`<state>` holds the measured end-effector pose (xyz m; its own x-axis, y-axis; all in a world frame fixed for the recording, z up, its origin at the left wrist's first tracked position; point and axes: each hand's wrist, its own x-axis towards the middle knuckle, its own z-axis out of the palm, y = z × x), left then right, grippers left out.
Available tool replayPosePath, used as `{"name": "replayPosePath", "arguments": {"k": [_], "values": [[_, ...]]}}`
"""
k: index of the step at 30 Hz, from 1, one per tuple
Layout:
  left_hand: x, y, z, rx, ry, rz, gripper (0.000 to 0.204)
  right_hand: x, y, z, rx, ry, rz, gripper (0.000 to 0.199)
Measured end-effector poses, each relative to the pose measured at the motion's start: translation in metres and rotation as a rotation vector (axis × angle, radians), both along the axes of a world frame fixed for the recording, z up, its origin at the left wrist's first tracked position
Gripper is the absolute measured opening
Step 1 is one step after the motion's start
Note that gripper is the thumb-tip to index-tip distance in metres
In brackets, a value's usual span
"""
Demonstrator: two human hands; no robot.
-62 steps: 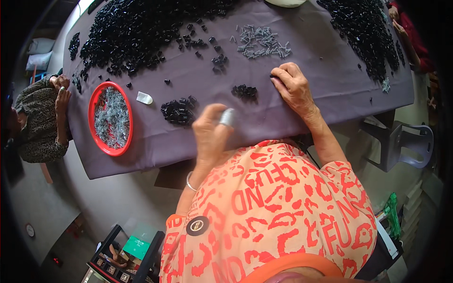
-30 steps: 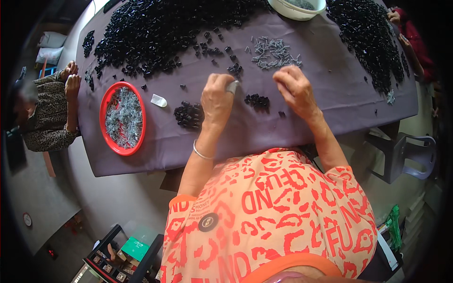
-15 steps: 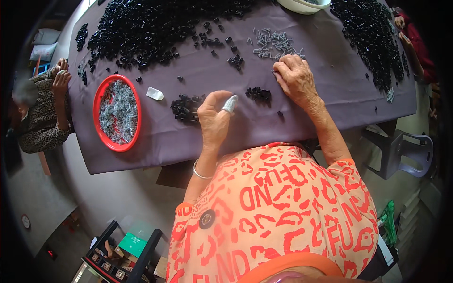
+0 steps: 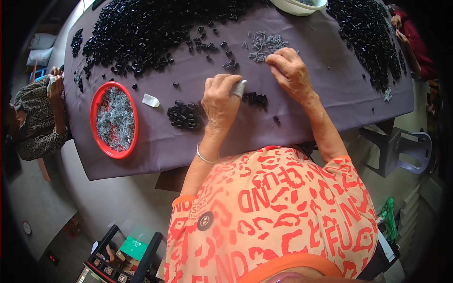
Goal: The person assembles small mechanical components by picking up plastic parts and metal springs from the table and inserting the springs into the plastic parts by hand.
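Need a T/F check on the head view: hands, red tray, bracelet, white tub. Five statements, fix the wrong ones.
1. The red tray is to the left of the left hand. True.
2. The bracelet is on the right wrist. False: the bracelet is on the left wrist.
3. The right hand is beside the grey pieces. True.
4. The white tub is at the near edge of the table. False: the white tub is toward the far side.
5. The left hand wears a pale fingertip cover. True.

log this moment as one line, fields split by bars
left hand: between two black piles, grip unclear | right hand: beside grey pieces, grip unclear | red basket: left of both hands, holding pale pieces
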<state>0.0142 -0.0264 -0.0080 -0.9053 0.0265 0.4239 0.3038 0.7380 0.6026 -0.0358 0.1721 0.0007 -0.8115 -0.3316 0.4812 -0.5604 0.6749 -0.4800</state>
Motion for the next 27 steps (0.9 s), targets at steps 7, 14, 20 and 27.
{"name": "replayPosePath", "arguments": {"k": [7,14,20,27], "values": [[0.009,-0.023,0.007,0.249,-0.137,0.139,0.023,-0.006,-0.003,-0.005,0.24,-0.061,0.033,0.012],[0.009,-0.02,0.012,0.076,-0.127,0.052,0.017,-0.005,-0.001,-0.001,0.347,-0.033,0.022,0.01],[0.035,0.001,0.017,0.107,-0.125,-0.095,0.018,0.019,0.018,0.012,-0.162,-0.22,-0.058,0.008],[0.054,0.044,0.012,-0.121,-0.211,-0.537,0.019,0.056,0.039,0.007,-0.552,-0.687,-0.044,0.008]]}}
